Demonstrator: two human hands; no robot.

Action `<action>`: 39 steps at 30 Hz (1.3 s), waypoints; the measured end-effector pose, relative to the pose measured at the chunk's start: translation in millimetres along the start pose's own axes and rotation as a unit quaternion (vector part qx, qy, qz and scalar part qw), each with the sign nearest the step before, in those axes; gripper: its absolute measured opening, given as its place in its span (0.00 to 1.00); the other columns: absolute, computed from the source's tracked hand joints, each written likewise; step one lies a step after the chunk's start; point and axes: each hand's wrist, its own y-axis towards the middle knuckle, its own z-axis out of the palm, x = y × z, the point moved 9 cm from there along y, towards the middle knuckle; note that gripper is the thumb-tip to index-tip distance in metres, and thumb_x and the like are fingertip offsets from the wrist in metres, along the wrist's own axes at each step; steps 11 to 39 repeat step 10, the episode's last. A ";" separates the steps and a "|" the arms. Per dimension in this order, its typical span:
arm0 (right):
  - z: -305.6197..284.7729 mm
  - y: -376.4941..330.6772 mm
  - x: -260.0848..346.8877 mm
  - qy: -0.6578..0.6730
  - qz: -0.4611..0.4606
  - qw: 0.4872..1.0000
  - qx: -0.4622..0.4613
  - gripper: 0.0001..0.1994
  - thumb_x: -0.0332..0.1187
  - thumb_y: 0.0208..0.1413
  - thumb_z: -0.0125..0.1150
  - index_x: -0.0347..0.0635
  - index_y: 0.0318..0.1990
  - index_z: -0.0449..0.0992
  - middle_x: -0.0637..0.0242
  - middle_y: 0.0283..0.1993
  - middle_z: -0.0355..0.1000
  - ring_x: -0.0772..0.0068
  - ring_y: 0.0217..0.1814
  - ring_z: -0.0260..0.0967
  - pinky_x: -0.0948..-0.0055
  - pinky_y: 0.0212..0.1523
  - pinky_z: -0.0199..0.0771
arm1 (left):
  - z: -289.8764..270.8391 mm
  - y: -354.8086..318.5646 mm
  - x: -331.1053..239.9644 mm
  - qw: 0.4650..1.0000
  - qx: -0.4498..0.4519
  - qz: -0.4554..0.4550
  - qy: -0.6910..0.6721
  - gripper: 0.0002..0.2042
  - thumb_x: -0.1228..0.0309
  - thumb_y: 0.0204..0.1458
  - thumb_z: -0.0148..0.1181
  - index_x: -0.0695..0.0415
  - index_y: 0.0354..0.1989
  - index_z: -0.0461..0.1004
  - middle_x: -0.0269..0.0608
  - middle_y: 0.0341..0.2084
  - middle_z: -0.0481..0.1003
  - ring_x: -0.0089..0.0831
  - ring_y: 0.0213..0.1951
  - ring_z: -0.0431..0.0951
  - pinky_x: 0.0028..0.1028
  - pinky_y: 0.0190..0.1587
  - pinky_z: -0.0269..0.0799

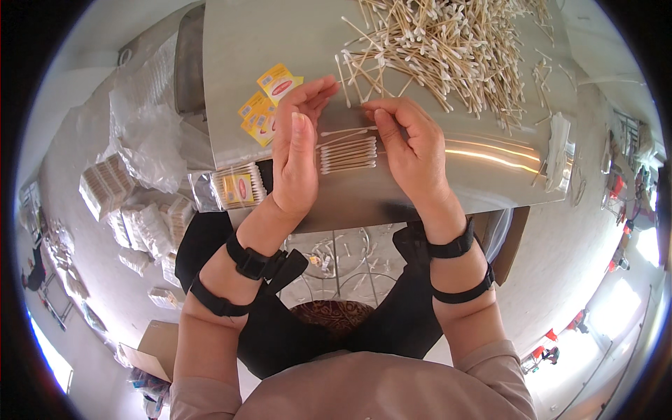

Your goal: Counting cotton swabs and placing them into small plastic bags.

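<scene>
My left hand (294,154) is open, held on edge with its fingers stretched out, at the left end of a flat row of cotton swabs (348,155). My right hand (418,150) is bent inward on the other side, thumb and forefinger closed at the end of a cotton swab by the edge of the pile. A loose cotton swab (346,132) lies just above the row, between my hands. Several yellow cards (260,112) lie beyond my left hand, partly covered by it. Left of my wrist rests a clear packet of swabs (238,187) with a yellow card inside.
A large heap of loose cotton swabs (448,52) covers the far right of the metal table (241,42). White strips (558,150) lie near its right edge. Clear plastic bags (143,115) and stacked swab packs (143,227) stand at the left. An open carton (155,346) sits lower left.
</scene>
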 end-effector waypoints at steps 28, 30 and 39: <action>21.6 -9.5 -8.1 0.200 0.040 0.978 0.031 0.10 0.30 0.70 0.52 0.34 0.49 0.77 0.57 0.42 0.78 0.63 0.45 0.76 0.71 0.47 0.74 | 4.7 3.6 8.1 0.998 0.025 -0.025 -0.057 0.26 0.53 0.71 0.37 0.64 0.64 0.58 0.52 0.62 0.65 0.42 0.64 0.66 0.40 0.70 0.54; 21.6 -9.5 -8.1 0.200 0.040 0.978 0.031 0.10 0.30 0.70 0.52 0.34 0.49 0.77 0.57 0.42 0.78 0.63 0.45 0.76 0.71 0.47 0.74 | 4.7 3.6 8.1 0.998 0.025 -0.025 -0.057 0.26 0.53 0.71 0.37 0.64 0.64 0.58 0.52 0.62 0.65 0.42 0.64 0.66 0.40 0.70 0.54; 21.6 -9.5 -8.1 0.200 0.040 0.978 0.031 0.10 0.30 0.70 0.52 0.34 0.49 0.77 0.57 0.42 0.78 0.63 0.45 0.76 0.71 0.47 0.74 | 4.7 3.6 8.1 0.998 0.025 -0.025 -0.057 0.26 0.53 0.71 0.37 0.64 0.64 0.58 0.52 0.62 0.65 0.42 0.64 0.66 0.40 0.70 0.54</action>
